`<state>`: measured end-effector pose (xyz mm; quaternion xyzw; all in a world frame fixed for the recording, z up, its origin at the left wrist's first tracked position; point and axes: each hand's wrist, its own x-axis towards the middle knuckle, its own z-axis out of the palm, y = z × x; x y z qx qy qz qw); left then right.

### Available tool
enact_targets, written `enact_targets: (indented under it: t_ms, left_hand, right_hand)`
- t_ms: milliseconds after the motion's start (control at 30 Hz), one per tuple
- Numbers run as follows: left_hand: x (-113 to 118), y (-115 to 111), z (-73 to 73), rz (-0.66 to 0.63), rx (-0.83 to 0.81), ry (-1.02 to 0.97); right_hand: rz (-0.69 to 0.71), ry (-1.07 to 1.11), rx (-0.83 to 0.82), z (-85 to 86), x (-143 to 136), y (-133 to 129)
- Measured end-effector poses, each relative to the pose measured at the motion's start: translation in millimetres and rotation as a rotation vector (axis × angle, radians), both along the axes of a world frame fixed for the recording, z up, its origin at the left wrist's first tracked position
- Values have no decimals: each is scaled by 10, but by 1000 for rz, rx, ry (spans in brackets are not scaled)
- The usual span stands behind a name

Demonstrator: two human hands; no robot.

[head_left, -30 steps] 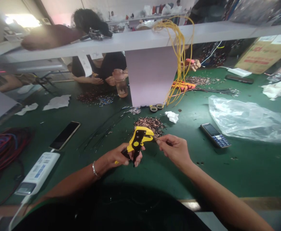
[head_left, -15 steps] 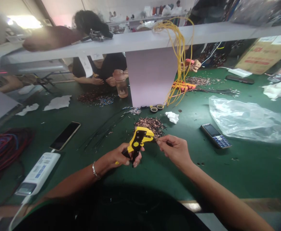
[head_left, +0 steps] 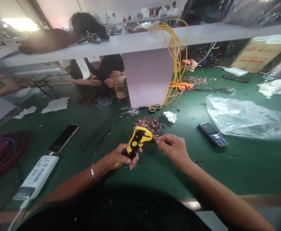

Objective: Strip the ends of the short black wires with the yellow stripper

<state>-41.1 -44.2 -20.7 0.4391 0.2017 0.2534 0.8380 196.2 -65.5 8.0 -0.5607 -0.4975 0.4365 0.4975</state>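
- Since the earlier pictures the yellow wire stripper (head_left: 137,142) has tipped a little more to the left in the left hand (head_left: 120,157), and the whole scene sits slightly lower and to the left; both hands have stayed at the same spot above the green table (head_left: 239,166).
- Head view: the left hand is clenched round the stripper's black handles, with the yellow head pointing up and to the right.
- The right hand (head_left: 174,149) pinches a thin wire piece (head_left: 156,139) between thumb and forefinger, its tip touching the stripper's head.
- A heap of cut wire bits (head_left: 149,124) lies on the table just beyond the stripper.
- A keypad phone (head_left: 213,134) lies to the right of the hands, near a clear plastic bag (head_left: 243,117).
- A black smartphone (head_left: 63,138) and a white power bank (head_left: 36,177) lie to the left.
- Yellow cables (head_left: 176,61) hang from the grey shelf (head_left: 140,41).
- Beyond the shelf, another person's hands (head_left: 101,82) rest near a plastic cup (head_left: 119,85).
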Motion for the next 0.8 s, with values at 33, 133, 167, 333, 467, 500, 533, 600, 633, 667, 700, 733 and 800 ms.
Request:
enact_targets:
  t_ms: [33, 133, 167, 333, 467, 500, 533, 600, 633, 667, 700, 733, 800]
  left_hand:
    - [2, -6, 1, 8, 3, 6]
    - [13, -26, 15, 32, 9, 35]
    - [18, -31, 23, 38, 9, 43]
    - [41, -56, 63, 79, 9, 82]
    - [35, -75, 68, 102, 2, 118]
    - [30, -76, 63, 118, -1, 131]
    - [25, -75, 59, 136, -4, 145]
    - [14, -68, 55, 154, -10, 167]
    - [11, -63, 59, 149, -12, 170]
    - [8, -59, 67, 141, -14, 168]
    - [8, -55, 77, 134, -16, 164]
    - [8, -51, 88, 131, -17, 154]
    - [9, -44, 107, 136, -18, 121]
  right_hand:
    - [4, 7, -9, -1, 3, 4]
    - [14, 28, -35, -19, 8, 20]
    - [17, 33, -42, -30, 9, 27]
    - [44, 39, -45, -99, 29, 68]
    - [74, 64, -13, -126, 59, 93]
    - [82, 76, -7, -127, 64, 96]
    - [90, 88, -5, -128, 68, 98]
    - [91, 110, -8, -127, 71, 102]
    - [87, 118, -13, -126, 70, 103]
    - [84, 124, -19, -125, 68, 104]
    - [83, 132, -24, -125, 66, 106]
    - [87, 140, -29, -125, 64, 107]
    - [105, 156, -31, -129, 64, 109]
